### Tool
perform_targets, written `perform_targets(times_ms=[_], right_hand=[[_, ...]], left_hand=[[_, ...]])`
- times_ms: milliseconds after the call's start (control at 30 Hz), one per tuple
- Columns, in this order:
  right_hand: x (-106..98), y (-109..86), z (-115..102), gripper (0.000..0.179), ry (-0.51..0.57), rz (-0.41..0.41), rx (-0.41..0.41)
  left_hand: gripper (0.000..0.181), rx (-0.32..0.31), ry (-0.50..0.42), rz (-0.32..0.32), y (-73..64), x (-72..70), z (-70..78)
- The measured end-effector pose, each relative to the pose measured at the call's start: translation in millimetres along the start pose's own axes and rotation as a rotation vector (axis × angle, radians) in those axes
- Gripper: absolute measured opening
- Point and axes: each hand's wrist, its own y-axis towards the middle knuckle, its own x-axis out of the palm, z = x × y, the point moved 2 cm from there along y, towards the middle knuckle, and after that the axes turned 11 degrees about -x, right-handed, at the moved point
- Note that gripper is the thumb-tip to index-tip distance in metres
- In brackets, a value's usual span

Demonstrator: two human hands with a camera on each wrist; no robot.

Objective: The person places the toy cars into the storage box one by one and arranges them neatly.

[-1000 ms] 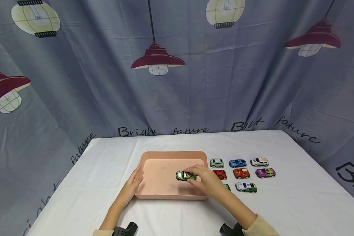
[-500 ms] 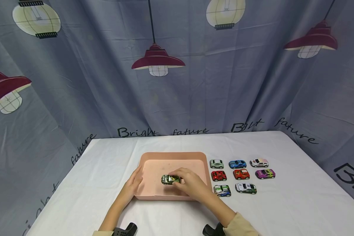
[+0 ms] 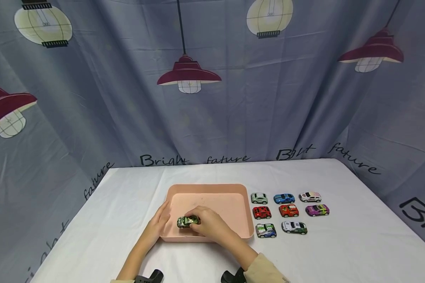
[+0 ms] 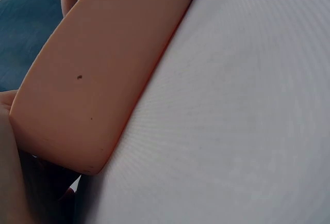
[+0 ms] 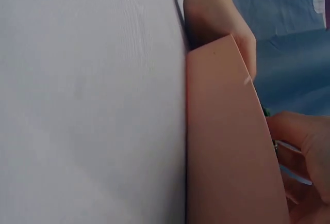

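In the head view my right hand (image 3: pixel 209 224) pinches a toy car (image 3: pixel 184 222) with a green and yellow pattern. It is over the left front part of a pink tray (image 3: pixel 230 234). My left hand (image 3: pixel 154 226) holds the tray's left side, its thumb over the rim. The right wrist view has the tray's front wall (image 5: pixel 221 131) hiding most of the car, with the right fingers (image 5: pixel 286 127) behind it. In the left wrist view the same front wall (image 4: pixel 113 69) fills the upper left, and part of the left hand (image 4: pixel 7 167) shows at the edge.
Right of the tray, several toy cars stand in rows on the white tablecloth (image 3: pixel 340 236). Among them are a red car (image 3: pixel 261 212), a blue car (image 3: pixel 284 198), a purple car (image 3: pixel 317 210) and a white car (image 3: pixel 294 227). Behind hangs a grey-blue curtain (image 3: pixel 134 118).
My right hand has carried the patterned car leftward and toward the tray's near side. The left hand has stayed at the tray's left side.
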Motion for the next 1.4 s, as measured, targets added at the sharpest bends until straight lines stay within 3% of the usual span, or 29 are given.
perform_targets(times_ms=[300, 767, 1400], right_hand=[[18, 11.7, -6, 0.025, -0.036, -0.072, 0.052], [25, 15.4, -8, 0.027, -0.032, -0.119, 0.132], [19, 12.8, -13, 0.032, -0.071, -0.137, 0.117]], left_hand=[[0.053, -0.004, -0.011, -0.009, 1.9, 0.3, 0.3], [0.052, -0.018, -0.013, -0.018, 0.5, -0.8, 0.5], [0.052, -0.02, -0.001, -0.014, 0.5, 0.2, 0.6]])
